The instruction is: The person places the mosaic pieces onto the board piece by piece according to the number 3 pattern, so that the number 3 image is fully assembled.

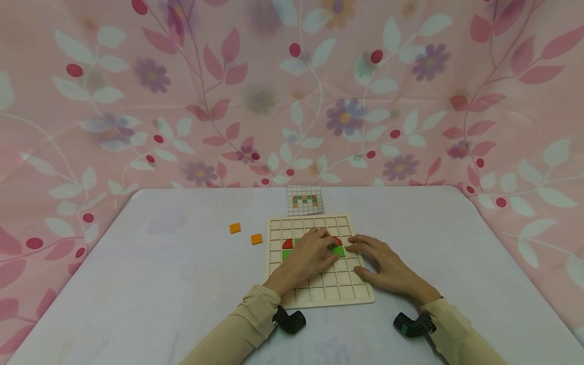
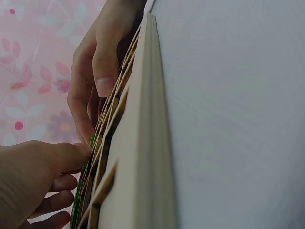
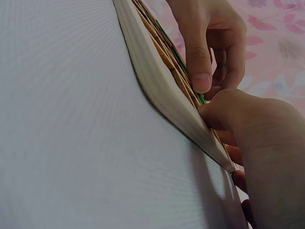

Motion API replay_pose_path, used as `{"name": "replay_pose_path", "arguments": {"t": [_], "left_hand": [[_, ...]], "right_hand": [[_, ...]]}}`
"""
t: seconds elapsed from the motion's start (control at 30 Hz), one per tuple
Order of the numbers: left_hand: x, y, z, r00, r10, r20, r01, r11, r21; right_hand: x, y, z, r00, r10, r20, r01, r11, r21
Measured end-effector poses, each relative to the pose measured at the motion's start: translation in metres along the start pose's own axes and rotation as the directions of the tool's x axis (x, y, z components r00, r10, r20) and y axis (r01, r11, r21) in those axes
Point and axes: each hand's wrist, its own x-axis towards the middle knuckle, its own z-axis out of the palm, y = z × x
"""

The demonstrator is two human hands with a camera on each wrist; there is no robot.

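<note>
A wooden grid board (image 1: 332,293) lies flat on the table. My left hand (image 1: 307,255) reaches over its middle, fingertips at a red rounded piece (image 1: 337,240) on the right, just above a green square (image 1: 338,251). Whether the fingers touch that red piece is hard to see. On the board's left side sit another red rounded piece (image 1: 287,244) and a green square (image 1: 287,255); the left hand hides the cells between. My right hand (image 1: 385,264) rests at the board's right edge with fingers spread, its thumb (image 3: 217,112) by the rim in the right wrist view.
Two orange squares, one farther left (image 1: 234,228) and one closer to the board (image 1: 256,239), lie on the white-covered table (image 1: 182,284). Behind the board is a card with a coloured grid pattern (image 1: 304,208). A pink flowered cloth (image 1: 283,101) hangs at the back.
</note>
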Motion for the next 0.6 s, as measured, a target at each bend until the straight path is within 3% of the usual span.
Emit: {"name": "replay_pose_path", "arguments": {"t": [0.4, 0.6], "left_hand": [[0.0002, -0.0006, 0.0002, 1.000, -0.007, 0.005, 0.007, 1.000, -0.009], [-0.0004, -0.0034, -0.0025, 1.000, 0.005, 0.006, -0.005, 0.997, -0.076]], "right_hand": [[0.0004, 0.0018, 0.0011, 1.000, -0.008, -0.008, 0.008, 1.000, -0.011], [0.0002, 0.0018, 0.0011, 1.000, -0.006, -0.007, 0.006, 1.000, -0.007]]}}
